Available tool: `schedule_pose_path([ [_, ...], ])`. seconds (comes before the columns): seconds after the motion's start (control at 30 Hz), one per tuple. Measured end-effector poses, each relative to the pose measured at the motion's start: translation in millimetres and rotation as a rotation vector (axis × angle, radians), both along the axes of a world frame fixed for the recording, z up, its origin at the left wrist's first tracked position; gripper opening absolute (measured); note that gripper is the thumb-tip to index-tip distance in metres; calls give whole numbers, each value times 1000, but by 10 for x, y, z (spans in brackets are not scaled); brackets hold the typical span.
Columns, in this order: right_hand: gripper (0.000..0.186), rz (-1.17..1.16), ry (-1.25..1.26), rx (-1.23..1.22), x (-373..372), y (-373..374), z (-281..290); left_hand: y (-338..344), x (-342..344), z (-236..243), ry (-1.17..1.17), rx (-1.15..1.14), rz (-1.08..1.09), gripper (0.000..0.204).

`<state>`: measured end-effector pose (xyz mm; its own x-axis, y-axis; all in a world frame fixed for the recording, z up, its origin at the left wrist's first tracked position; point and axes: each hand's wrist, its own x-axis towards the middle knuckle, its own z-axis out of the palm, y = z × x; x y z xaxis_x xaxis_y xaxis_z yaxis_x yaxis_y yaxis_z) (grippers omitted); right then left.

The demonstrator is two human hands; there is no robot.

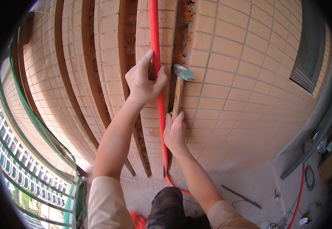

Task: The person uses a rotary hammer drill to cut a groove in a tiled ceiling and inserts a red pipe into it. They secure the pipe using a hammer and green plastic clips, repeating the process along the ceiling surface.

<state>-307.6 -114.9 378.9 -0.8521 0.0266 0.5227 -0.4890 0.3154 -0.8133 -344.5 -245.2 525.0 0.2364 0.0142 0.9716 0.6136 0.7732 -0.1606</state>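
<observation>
A long red pipe [154, 34] runs down the tiled wall and bends onto the floor near my knee. My left hand [146, 78] grips it between thumb and fingers at about mid-height. To the right, my right hand [175, 133] is closed round the wooden handle of a hammer [178, 93]. The hammer stands head up, its worn green-and-grey head in front of the edge of a channel [184, 34] cut into the wall. That channel shows rough reddish brick. Below my left hand, the pipe passes close to the channel's left side.
Several more vertical channels [89, 57] are cut in the tiles to the left. A railing with green netting [32, 107] stands at far left. A dark window frame [307, 49] is at upper right. On the floor lie a dark bar [241, 196], cables [310, 177] and another red pipe [297, 198].
</observation>
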Motion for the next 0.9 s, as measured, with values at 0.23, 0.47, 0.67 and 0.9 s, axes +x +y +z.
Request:
schedule_pose_path([
  [0.23,21,-1,427,-257,239,51,-6,28,8,-21,3,-4,0,56],
  [0.47,19,159,84,-282,329,250,120,38,14,2,-15,2,92,55],
  [0.67,14,201,81,-395,749,680,26,156,144,77,-151,16,127,56],
  [0.9,9,159,52,-242,1299,1434,505,562,1180,220,-689,170,271,42],
])
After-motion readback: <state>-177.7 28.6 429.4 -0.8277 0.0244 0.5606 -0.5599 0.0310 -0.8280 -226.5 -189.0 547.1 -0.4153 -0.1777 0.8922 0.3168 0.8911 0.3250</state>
